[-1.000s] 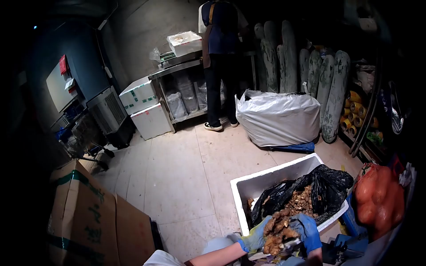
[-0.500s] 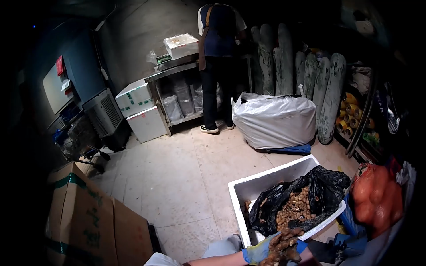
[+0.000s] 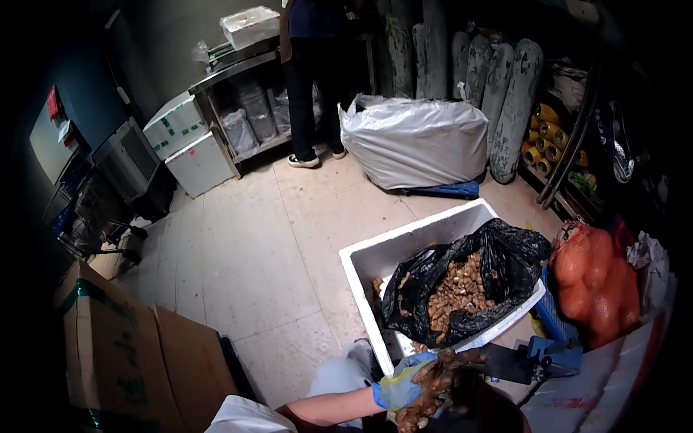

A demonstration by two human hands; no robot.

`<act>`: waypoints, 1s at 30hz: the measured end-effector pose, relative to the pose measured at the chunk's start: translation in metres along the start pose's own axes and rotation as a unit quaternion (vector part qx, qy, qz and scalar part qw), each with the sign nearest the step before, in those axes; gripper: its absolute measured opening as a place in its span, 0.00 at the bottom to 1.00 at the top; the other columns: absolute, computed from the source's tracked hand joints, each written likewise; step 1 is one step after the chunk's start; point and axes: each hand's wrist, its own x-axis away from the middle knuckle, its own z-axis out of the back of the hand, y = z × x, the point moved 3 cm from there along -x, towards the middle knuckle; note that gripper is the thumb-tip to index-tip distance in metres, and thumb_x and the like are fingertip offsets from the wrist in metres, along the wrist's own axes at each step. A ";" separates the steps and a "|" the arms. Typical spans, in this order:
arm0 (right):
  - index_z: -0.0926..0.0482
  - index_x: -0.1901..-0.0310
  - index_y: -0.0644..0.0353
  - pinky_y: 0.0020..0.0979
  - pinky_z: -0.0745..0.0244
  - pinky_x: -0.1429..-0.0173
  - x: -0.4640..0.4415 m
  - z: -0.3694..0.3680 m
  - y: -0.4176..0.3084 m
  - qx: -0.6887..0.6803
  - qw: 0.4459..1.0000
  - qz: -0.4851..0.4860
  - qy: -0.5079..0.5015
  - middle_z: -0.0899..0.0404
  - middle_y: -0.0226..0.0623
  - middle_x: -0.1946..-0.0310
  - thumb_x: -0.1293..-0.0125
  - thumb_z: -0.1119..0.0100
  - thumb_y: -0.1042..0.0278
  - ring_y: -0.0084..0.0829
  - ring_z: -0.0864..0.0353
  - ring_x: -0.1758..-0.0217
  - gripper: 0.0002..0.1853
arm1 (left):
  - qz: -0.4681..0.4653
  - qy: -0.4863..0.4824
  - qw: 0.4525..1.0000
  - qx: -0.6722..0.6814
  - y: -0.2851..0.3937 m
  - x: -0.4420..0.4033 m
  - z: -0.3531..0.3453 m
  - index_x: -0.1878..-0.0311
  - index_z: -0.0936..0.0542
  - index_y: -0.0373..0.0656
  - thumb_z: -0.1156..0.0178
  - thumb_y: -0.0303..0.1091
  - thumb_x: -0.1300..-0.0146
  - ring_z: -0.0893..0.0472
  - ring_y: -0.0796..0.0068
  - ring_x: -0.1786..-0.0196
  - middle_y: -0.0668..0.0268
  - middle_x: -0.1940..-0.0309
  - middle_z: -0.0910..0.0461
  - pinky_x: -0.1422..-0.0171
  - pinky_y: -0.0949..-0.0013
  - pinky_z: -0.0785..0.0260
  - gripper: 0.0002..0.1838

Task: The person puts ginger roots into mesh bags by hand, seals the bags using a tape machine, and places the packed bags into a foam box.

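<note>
My left hand (image 3: 403, 387), in a blue and yellowish work glove, is closed around a large knobbly ginger root (image 3: 434, 386) at the bottom of the view. The root is held just outside the near edge of a white foam box (image 3: 355, 289). A black plastic bag (image 3: 521, 249) lies open inside the box, with many ginger pieces (image 3: 460, 290) in it. A few loose bits lie on the box floor. My right hand is lost in the shadow beside the held root, and its fingers cannot be made out.
A blue device with a dark plate (image 3: 552, 359) stands right of the held ginger. Orange net sacks (image 3: 595, 281) lie beyond it. Cardboard boxes (image 3: 144, 353) stand left. Ahead are a large white sack (image 3: 419, 141), upright wax gourds (image 3: 516, 108) and a person (image 3: 307, 79) at a metal table.
The view has tilted down and shifted right, so the scene sits higher and further left. My left hand still holds the ginger root. The right hand's blue glove no longer shows clearly.
</note>
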 end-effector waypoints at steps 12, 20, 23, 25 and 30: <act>0.29 0.55 0.64 0.27 0.31 0.54 -0.012 -0.006 -0.017 -0.013 0.998 0.048 -0.028 0.25 0.35 0.64 0.36 0.58 0.63 0.25 0.27 0.60 0.15 | 0.026 0.149 0.954 -0.258 0.029 -0.017 -0.044 0.46 0.36 0.39 0.53 0.35 0.38 0.32 0.75 0.50 0.64 0.53 0.32 0.44 0.74 0.40 0.18; 0.32 0.51 0.60 0.24 0.26 0.58 -0.017 0.017 0.022 -0.140 0.988 -0.050 -0.051 0.25 0.34 0.61 0.35 0.58 0.58 0.25 0.24 0.61 0.18 | -0.075 0.110 0.988 -0.084 0.071 -0.026 -0.074 0.48 0.35 0.32 0.56 0.33 0.37 0.27 0.79 0.63 0.64 0.65 0.27 0.56 0.77 0.32 0.18; 0.35 0.47 0.61 0.26 0.29 0.52 -0.009 -0.004 0.009 -0.106 0.986 -0.022 -0.127 0.26 0.35 0.59 0.37 0.57 0.60 0.25 0.25 0.60 0.19 | -0.142 0.115 0.980 -0.084 0.073 -0.024 -0.055 0.44 0.39 0.34 0.58 0.34 0.36 0.28 0.76 0.56 0.62 0.58 0.30 0.50 0.75 0.33 0.19; 0.30 0.59 0.62 0.23 0.32 0.62 0.008 -0.028 -0.026 0.311 0.917 0.248 0.024 0.27 0.32 0.69 0.41 0.54 0.65 0.21 0.28 0.68 0.12 | -0.143 0.010 0.988 -0.060 0.076 -0.027 -0.045 0.41 0.42 0.36 0.59 0.35 0.36 0.31 0.72 0.49 0.60 0.49 0.34 0.43 0.73 0.37 0.21; 0.27 0.63 0.70 0.22 0.34 0.59 -0.001 -0.021 -0.064 0.243 0.917 0.287 0.135 0.26 0.36 0.68 0.49 0.53 0.70 0.25 0.28 0.66 0.13 | -0.027 -0.049 0.958 -0.280 0.066 -0.039 -0.063 0.45 0.36 0.33 0.55 0.31 0.38 0.29 0.77 0.52 0.62 0.50 0.31 0.46 0.78 0.34 0.19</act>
